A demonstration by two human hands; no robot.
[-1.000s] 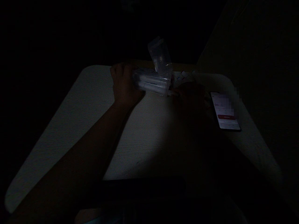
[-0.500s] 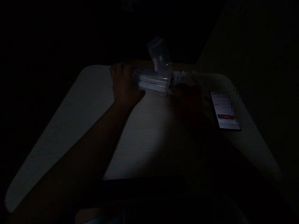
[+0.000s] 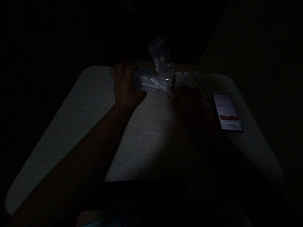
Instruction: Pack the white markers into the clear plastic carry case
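A clear plastic case lies on its side near the table's far edge, its transparent lid raised. My left hand is wrapped round the closed end of the case. Inside show several white pens, and one marker with a dark green band lies slanted across them. My right hand, in deep shadow, is at the open end with its fingers pinched on the near end of that marker. Its fingertips are hard to make out in the dark.
Several white markers with coloured ends lie on the table beyond my right hand. A lit phone with a timer lies to the right. The pale table has rounded corners; the room around is almost black.
The slanted marker with the green band now shows inside the case, where straight white pens showed before. My right hand has shifted slightly; my left hand stays on the case.
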